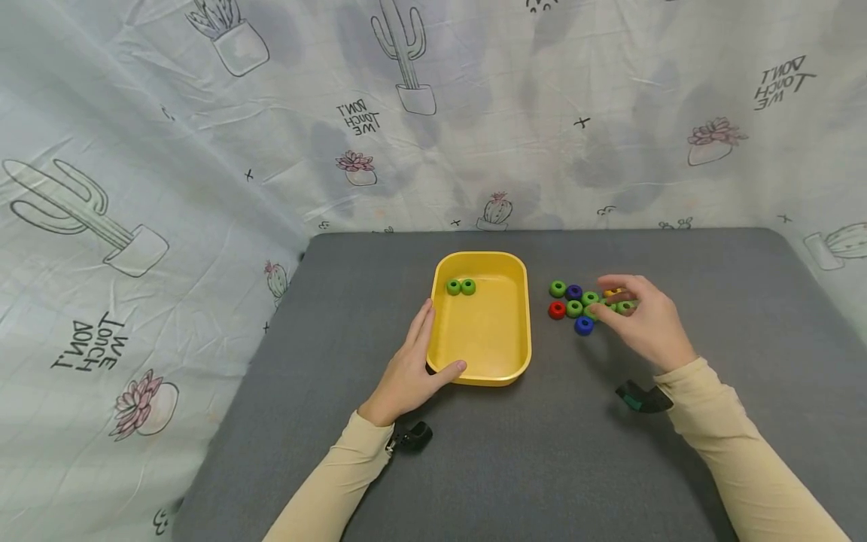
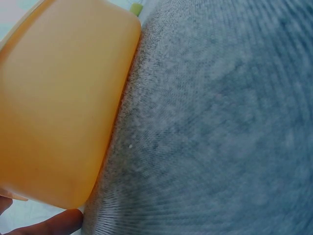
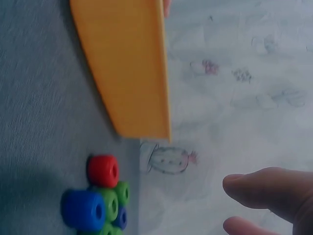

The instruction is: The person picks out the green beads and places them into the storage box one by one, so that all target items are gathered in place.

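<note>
A yellow tray (image 1: 479,331) stands on the table with two green beads, one (image 1: 453,287) beside the other (image 1: 468,287), near its far left corner. My left hand (image 1: 411,369) rests against it, fingers fairly straight along the left wall and thumb over the near rim. Right of the tray lies a cluster of beads: several green (image 1: 574,309), a red one (image 1: 557,310), blue ones (image 1: 584,325) and yellow partly hidden by my fingers. Over that cluster hovers my right hand (image 1: 645,320), thumb and fingers spread apart with nothing visible between them.
The grey table (image 1: 515,467) reaches out on both sides of the tray. Behind it hangs a pale cloth (image 1: 474,150) printed with cacti. Each wrist wears a small dark camera, the left one (image 1: 413,436) close above the tabletop.
</note>
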`<control>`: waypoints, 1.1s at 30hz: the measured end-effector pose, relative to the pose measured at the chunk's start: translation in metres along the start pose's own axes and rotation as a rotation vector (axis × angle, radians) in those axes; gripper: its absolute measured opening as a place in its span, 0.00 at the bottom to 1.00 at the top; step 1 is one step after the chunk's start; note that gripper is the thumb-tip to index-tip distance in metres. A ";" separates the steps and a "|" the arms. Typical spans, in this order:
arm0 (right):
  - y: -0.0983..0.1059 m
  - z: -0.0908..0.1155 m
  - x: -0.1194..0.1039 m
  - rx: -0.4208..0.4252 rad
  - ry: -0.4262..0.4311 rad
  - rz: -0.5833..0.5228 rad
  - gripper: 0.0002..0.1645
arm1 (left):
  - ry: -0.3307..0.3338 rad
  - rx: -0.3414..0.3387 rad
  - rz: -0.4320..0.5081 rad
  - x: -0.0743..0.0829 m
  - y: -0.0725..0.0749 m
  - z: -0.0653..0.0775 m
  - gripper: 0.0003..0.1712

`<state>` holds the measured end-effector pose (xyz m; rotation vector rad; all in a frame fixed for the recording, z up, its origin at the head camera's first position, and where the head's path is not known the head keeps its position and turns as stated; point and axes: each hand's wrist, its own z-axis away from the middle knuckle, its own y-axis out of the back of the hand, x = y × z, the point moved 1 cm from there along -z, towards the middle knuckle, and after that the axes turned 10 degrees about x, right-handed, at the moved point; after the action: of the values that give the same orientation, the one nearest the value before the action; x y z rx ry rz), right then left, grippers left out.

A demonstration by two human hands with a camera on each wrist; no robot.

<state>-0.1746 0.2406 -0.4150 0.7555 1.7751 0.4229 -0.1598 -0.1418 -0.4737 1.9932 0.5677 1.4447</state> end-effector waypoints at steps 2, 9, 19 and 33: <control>0.000 -0.001 0.006 0.007 0.001 0.010 0.28 | 0.000 0.000 -0.002 0.000 0.000 0.000 0.64; 0.002 -0.004 0.021 0.027 -0.014 0.057 0.29 | 0.002 0.001 -0.003 0.000 0.000 0.000 0.64; -0.002 -0.005 0.039 -0.035 -0.081 0.112 0.35 | -0.002 -0.003 -0.003 -0.001 -0.001 -0.001 0.64; -0.010 -0.006 0.061 -0.105 -0.115 0.189 0.40 | -0.008 0.006 0.003 0.000 -0.001 -0.001 0.63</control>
<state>-0.1946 0.2751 -0.4627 0.8595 1.5676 0.5829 -0.1603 -0.1413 -0.4740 2.0037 0.5666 1.4380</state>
